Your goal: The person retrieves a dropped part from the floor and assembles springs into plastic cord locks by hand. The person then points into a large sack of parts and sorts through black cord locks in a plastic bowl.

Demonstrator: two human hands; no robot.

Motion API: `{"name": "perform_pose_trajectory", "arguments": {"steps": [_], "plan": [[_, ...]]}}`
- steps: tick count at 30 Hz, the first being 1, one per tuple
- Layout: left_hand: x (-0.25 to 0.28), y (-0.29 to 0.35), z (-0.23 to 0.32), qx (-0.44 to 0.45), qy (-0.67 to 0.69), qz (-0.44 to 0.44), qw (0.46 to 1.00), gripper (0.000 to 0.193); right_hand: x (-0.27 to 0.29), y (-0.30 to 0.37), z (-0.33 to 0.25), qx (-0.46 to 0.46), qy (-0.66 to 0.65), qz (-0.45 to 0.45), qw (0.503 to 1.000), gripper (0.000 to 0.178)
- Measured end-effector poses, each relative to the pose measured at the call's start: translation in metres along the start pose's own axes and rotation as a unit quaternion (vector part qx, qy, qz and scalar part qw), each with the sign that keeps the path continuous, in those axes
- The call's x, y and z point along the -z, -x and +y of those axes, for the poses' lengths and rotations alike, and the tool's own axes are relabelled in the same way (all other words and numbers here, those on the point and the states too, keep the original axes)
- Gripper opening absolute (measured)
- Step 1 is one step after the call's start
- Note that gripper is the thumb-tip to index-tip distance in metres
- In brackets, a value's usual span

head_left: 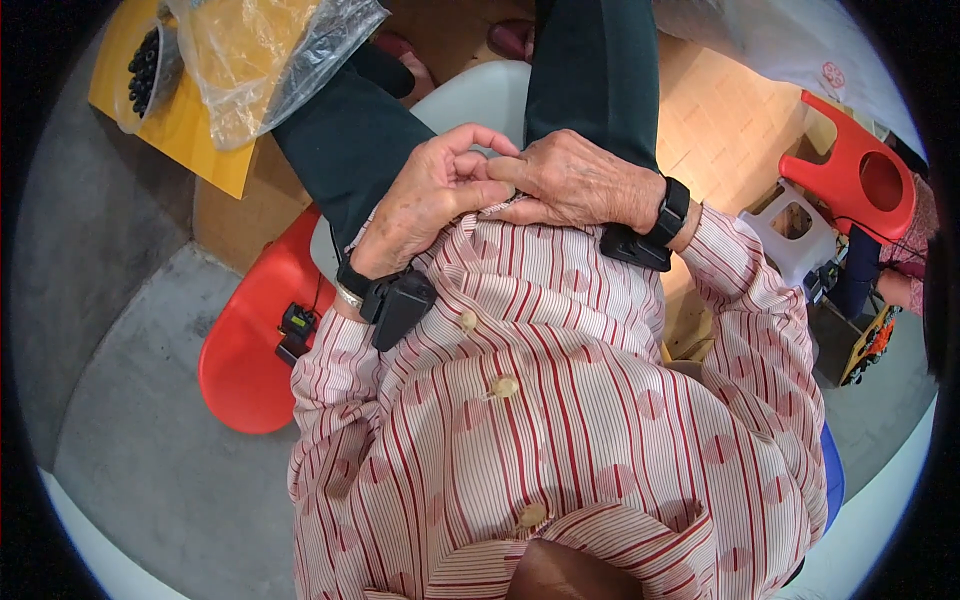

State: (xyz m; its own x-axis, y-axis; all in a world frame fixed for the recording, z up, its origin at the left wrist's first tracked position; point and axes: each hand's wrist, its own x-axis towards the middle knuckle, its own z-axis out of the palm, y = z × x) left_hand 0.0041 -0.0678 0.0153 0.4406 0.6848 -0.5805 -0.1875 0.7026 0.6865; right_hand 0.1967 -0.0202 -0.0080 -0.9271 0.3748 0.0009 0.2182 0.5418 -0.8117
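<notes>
My left hand (428, 200) and my right hand (578, 178) meet at my lap. Between them the lower front edge of a red-and-white striped shirt (570, 430) is gathered up. Both sets of fingers are closed in a pinch on that edge, and their tips touch or nearly touch. Whether a button lies between them is hidden. Higher up the shirt front, pale buttons (504, 387) are visible. Each wrist wears a black strap with a dark box-shaped device (402, 308).
Dark trousers (596, 90) cover my legs beside a pale stool (485, 95). A red stool (250, 350) carries a small black device at left. Upper left, a clear bag (265, 60) and a tub of dark beads (147, 75) rest on a yellow sheet. More stools (862, 165) and part of another person are at right.
</notes>
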Motion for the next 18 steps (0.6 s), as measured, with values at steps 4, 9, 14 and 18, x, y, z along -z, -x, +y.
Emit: {"name": "perform_pose_trajectory", "arguments": {"steps": [4, 9, 14, 18], "plan": [[0.002, 0.002, 0.0, -0.018, 0.053, -0.012, 0.998, 0.036, 0.005, -0.001, -0.004, -0.007, -0.008, 0.012, 1.0, 0.041], [0.005, -0.002, -0.008, -0.034, 0.071, 0.01, 0.997, 0.034, 0.005, -0.001, -0.002, -0.005, 0.026, 0.027, 0.999, 0.041], [0.0, -0.001, -0.003, -0.006, -0.082, 0.021, 0.996, 0.038, 0.004, -0.001, -0.005, -0.034, 0.085, -0.011, 0.996, 0.046], [0.0, 0.0, -0.006, -0.007, -0.108, 0.039, 0.993, 0.036, 0.002, -0.003, -0.005, -0.032, 0.102, -0.015, 0.994, 0.05]]}}
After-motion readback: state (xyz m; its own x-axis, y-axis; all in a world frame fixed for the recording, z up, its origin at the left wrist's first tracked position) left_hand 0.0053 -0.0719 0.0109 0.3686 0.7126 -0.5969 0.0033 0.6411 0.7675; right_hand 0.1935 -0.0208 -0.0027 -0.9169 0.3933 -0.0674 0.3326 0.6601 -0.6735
